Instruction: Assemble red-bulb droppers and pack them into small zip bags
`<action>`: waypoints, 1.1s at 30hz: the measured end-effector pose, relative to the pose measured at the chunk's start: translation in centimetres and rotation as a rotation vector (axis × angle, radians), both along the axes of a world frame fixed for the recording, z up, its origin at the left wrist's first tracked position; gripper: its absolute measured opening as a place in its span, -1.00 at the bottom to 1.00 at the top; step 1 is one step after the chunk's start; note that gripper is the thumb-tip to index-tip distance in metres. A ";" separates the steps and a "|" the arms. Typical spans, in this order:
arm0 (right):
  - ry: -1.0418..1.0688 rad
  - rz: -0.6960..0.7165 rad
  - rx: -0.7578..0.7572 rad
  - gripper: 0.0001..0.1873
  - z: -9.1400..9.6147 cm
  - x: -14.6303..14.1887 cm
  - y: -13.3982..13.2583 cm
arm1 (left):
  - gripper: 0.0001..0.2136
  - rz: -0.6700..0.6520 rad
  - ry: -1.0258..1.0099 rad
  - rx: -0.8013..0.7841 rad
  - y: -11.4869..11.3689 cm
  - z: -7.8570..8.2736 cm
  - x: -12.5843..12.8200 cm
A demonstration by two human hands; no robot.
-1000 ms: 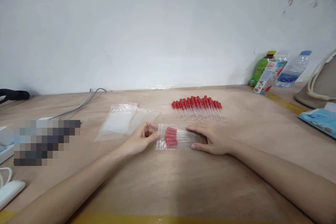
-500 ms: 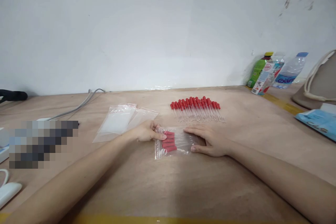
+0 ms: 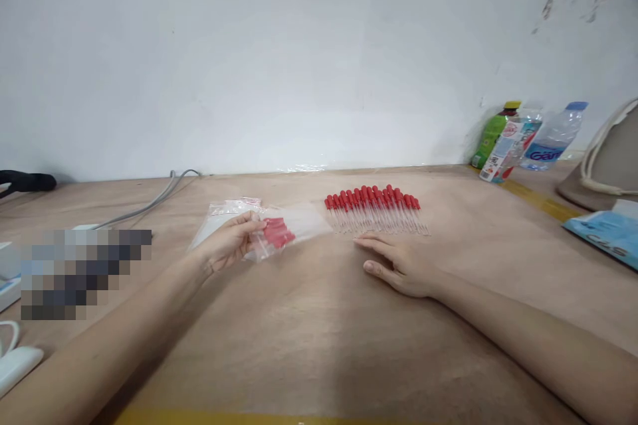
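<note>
My left hand (image 3: 234, 239) pinches the end of a clear zip-lock bag (image 3: 264, 250) between thumb and fingers. Inside that bag several red-bulbed droppers (image 3: 279, 232) show through the plastic; their clear stems are blurred. The bag is held partly in front of other flat zip-lock bags (image 3: 219, 211) on the table. My right hand (image 3: 399, 265) rests on the table with fingers apart, holding nothing. Just beyond its fingertips lies a row of loose droppers (image 3: 373, 209), red bulbs toward the wall and clear stems toward me.
At the back right stand a green bottle (image 3: 493, 136), a carton (image 3: 506, 149) and a water bottle (image 3: 553, 139). A blue packet (image 3: 605, 236) lies at the right edge. Left are a grey cable (image 3: 149, 202), a white mouse-like object (image 3: 17, 368) and a pixelated patch.
My left hand has moved left, carrying the bag of droppers away from my right hand and over the flat bags. My right hand has let go of the bag and stays about where it was.
</note>
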State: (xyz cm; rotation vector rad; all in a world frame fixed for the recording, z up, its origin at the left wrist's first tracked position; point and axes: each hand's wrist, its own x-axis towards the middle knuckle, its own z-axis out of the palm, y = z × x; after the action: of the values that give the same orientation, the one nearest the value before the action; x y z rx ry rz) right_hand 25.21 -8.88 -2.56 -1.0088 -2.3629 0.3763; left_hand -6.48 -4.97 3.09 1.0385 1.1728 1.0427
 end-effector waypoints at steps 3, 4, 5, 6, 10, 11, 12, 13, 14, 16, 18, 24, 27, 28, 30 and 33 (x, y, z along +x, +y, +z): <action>0.003 0.005 0.014 -0.53 -0.1 0.0 0.0 | -0.84 0.201 -0.070 0.055 2.4 -0.6 1.1; 0.004 0.008 0.018 -0.54 -0.1 0.0 0.1 | -0.85 0.236 -0.078 0.081 3.2 -1.0 1.8; 0.006 0.012 0.021 -0.54 -0.1 0.0 0.1 | -0.85 0.262 -0.061 0.107 4.0 -1.4 2.6; 0.008 0.015 0.023 -0.54 -0.1 0.0 0.1 | -0.85 0.273 -0.045 0.118 4.8 -1.9 3.4; 0.014 0.032 0.025 -0.54 -0.2 0.0 0.1 | -0.78 0.280 0.064 0.140 6.7 -3.4 5.4; 0.014 0.034 0.026 -0.54 -0.2 0.0 0.1 | -0.73 0.285 0.104 0.148 6.8 -3.7 5.4; 0.014 0.035 0.026 -0.54 -0.2 0.0 0.1 | -0.67 0.293 0.146 0.155 6.7 -3.8 5.2; 0.013 0.037 0.026 -0.54 -0.2 0.0 0.1 | -0.61 0.308 0.180 0.158 6.5 -3.9 4.7; 0.012 0.039 0.025 -0.54 -0.2 0.0 0.1 | -0.55 0.319 0.239 0.169 6.0 -3.8 4.1; 0.011 0.042 0.022 -0.54 -0.2 0.0 0.1 | -0.48 0.315 0.462 0.245 4.9 -3.6 2.7; 0.008 0.045 0.022 -0.54 -0.2 0.0 0.2 | -0.54 0.239 0.889 0.398 3.9 -3.4 1.3; 0.002 0.044 0.036 -0.53 -0.4 0.0 0.2 | -0.63 0.186 1.372 0.384 4.3 -3.5 -1.6; 0.008 0.048 0.042 -0.54 -0.3 0.0 0.2 | -0.65 0.173 1.208 0.250 5.3 -3.4 -2.4; 0.008 0.049 0.044 -0.54 -0.3 0.0 0.2 | -0.69 0.169 1.160 0.225 5.5 -3.3 -2.7; 0.007 0.047 0.045 -0.54 -0.3 0.0 0.2 | -0.81 0.168 1.113 0.225 5.7 -2.8 -3.3; 0.004 0.042 0.042 -0.53 -0.3 0.0 0.2 | -0.90 0.259 1.079 0.290 5.6 -1.6 -4.1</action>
State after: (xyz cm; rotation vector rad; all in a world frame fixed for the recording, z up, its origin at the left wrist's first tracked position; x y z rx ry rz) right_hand 25.20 -8.69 -2.91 -0.9392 -2.3819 0.3428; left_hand -10.54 0.58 1.50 1.8158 2.0934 0.8461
